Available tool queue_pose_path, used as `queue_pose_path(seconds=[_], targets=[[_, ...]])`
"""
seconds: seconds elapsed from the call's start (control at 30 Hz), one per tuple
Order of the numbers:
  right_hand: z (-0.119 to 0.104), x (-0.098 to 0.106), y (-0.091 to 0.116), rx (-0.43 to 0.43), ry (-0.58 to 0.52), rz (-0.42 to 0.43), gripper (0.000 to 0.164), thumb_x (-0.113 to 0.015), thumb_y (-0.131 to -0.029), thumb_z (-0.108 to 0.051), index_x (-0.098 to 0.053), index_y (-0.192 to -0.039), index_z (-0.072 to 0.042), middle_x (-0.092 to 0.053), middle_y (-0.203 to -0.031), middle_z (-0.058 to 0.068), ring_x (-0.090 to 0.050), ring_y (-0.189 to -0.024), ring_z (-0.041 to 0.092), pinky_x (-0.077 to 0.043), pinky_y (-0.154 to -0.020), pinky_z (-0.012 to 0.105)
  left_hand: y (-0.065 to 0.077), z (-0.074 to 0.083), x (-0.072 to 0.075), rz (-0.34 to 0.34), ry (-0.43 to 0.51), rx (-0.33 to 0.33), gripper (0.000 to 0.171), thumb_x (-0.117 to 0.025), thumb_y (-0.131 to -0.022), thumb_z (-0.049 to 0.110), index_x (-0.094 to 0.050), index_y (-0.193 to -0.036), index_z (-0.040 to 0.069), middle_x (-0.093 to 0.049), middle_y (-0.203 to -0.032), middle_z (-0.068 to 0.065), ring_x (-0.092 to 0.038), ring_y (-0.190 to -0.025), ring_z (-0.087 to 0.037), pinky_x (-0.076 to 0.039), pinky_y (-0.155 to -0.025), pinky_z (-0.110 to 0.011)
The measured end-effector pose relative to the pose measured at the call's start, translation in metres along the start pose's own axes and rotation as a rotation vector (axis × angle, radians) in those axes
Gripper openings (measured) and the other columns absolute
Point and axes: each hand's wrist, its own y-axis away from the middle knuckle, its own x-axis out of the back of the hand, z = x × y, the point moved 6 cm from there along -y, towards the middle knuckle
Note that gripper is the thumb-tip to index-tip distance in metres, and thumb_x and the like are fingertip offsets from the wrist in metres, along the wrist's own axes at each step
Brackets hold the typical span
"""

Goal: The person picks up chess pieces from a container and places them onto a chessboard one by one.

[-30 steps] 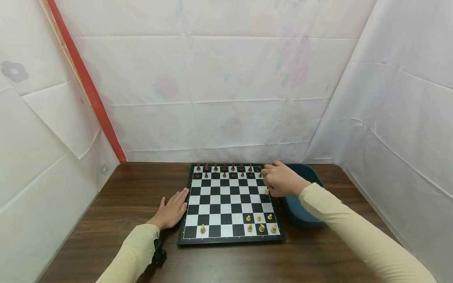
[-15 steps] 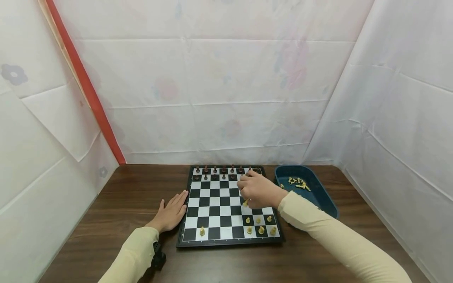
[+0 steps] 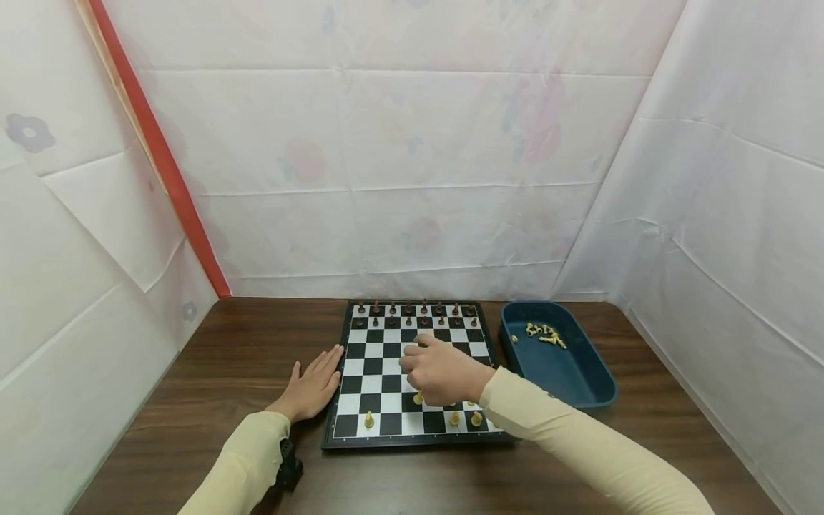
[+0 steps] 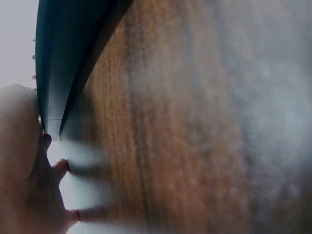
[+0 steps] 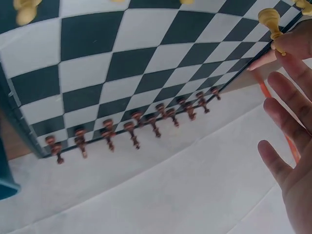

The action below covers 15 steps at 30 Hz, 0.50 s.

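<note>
A black-and-white chessboard [image 3: 385, 386] lies on the wooden table. Between thumb and index finger, my right hand [image 3: 443, 370] pinches a pale yellow chess piece [image 5: 269, 20] over the board's near part; its other fingers are spread in the right wrist view. Whether the piece [image 3: 418, 398] touches a square I cannot tell. Palm down on the table, my left hand [image 3: 310, 388] has its fingertips at the board's left edge. Dark brown chess pieces [image 3: 408, 310] fill the two far rows. A pale piece [image 3: 369, 420] stands near left; others at near right are partly hidden by the right arm.
Right of the board sits a blue tray [image 3: 569, 368] with several loose pale pieces [image 3: 547, 334] in it. White sheeting [image 3: 412, 236] hangs behind and at both sides. Dark wooden tabletop [image 3: 270, 325] shows left and in front of the board.
My right hand has moved left and nearer with the pale piece, from the board's right edge beside the tray to its near middle. The tray is uncovered now. My left hand stays put.
</note>
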Motion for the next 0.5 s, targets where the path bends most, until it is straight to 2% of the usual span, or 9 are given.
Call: queue_pose_path(seconds=[0.23,0.37,0.5], targets=[[-0.014,-0.004,-0.012,0.022,0.008,-0.018,0.006,-0.071,-0.079,-0.022,-0.076,-0.083,-0.023,-0.062,-0.093,-0.009,-0.053,-0.092,0.011,-0.039,-0.1,0.039,0.001,0.001,0.0,0.003,0.001,-0.009,0.053,-0.033,-0.103,0.024,-0.023,-0.151,0.005,-0.023,-0.155,-0.016,-0.021,-0.139,-0.04,-0.002,-0.103,-0.071],[-0.021,-0.005,-0.017,0.048,0.029,-0.017,0.002,-0.072,-0.078,-0.027,-0.074,-0.078,-0.026,-0.062,-0.097,-0.01,-0.053,-0.093,0.01,-0.04,-0.098,0.037,0.002,0.002,0.0,-0.009,-0.003,-0.014,0.053,-0.032,-0.104,0.024,-0.022,-0.152,0.005,-0.022,-0.155,-0.016,-0.021,-0.14,-0.04,-0.002,-0.102,-0.071],[-0.028,-0.007,-0.022,0.076,0.064,-0.006,0.005,-0.072,-0.077,-0.032,-0.072,-0.076,-0.027,-0.061,-0.097,-0.011,-0.052,-0.094,0.01,-0.039,-0.097,0.036,0.002,0.002,0.001,-0.016,-0.006,-0.014,0.053,-0.033,-0.104,0.024,-0.022,-0.152,0.005,-0.021,-0.156,-0.016,-0.02,-0.14,-0.04,-0.001,-0.102,-0.071]])
